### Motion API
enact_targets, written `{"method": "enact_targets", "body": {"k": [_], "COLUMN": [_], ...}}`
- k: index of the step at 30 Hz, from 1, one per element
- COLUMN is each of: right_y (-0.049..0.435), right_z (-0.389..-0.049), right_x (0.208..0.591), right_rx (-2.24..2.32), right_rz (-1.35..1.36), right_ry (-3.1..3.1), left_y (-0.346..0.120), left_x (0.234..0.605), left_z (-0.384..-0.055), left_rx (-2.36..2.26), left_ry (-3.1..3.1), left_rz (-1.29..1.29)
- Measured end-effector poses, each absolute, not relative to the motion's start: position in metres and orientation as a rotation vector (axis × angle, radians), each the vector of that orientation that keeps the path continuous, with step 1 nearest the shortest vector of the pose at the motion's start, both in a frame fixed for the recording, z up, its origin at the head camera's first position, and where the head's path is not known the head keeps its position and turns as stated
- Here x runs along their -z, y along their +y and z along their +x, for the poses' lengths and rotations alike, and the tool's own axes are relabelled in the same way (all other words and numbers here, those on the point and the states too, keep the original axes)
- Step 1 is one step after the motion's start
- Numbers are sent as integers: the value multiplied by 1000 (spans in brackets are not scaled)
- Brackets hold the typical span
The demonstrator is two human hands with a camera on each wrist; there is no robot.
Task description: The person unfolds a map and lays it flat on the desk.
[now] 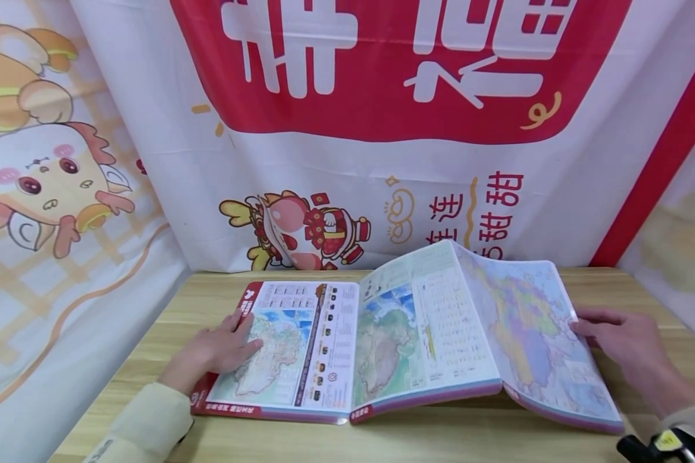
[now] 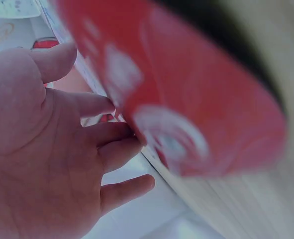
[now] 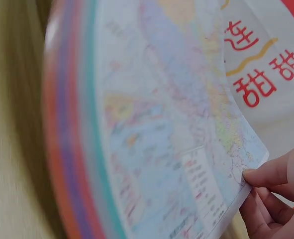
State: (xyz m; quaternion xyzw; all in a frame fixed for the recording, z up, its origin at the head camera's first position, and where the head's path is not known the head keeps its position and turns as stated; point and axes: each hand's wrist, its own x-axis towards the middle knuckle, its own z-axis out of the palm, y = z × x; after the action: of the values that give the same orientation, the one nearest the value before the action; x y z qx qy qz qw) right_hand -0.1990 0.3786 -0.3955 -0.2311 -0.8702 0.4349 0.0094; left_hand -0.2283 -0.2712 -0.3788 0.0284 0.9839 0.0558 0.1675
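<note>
A glossy folding map with red-edged panels stands partly unfolded on the wooden table. Its left panel lies flat, while the middle and right panels rise to a peaked fold. My left hand rests over the outer edge of the left panel; in the left wrist view its fingers look extended and touch the red border. At the far right, my right hand pinches the outer edge of the right panel between thumb and fingers. Several coloured layers show along that panel's near edge.
The wooden table ends at a hanging white cloth with red print and cartoon figures. Another patterned cloth hangs along the left side. A black object with a yellow label sits at the right wrist.
</note>
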Motion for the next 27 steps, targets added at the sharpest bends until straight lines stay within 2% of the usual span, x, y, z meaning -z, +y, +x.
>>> {"method": "enact_targets", "body": {"k": [10,20,24,27], "right_y": [388,387,386,388], "right_z": [-201,-201,-200,-200], "right_x": [412,414,414,413], "right_rx": [-1199,-1120,-1003,-844], "right_rz": [-777,-830,-764,-605], "right_ry": [-2809,-2817,-2859,-2913], "left_y": [-296,-299,-297,-294], "left_x": [378,378,378,378], "left_z": [-233,-235,-235,-237], "left_rx": [-196,-201,-193,-174], "left_ry": [2777,2775,2781,2806], "left_rz": [2,-15,-22,-3]}}
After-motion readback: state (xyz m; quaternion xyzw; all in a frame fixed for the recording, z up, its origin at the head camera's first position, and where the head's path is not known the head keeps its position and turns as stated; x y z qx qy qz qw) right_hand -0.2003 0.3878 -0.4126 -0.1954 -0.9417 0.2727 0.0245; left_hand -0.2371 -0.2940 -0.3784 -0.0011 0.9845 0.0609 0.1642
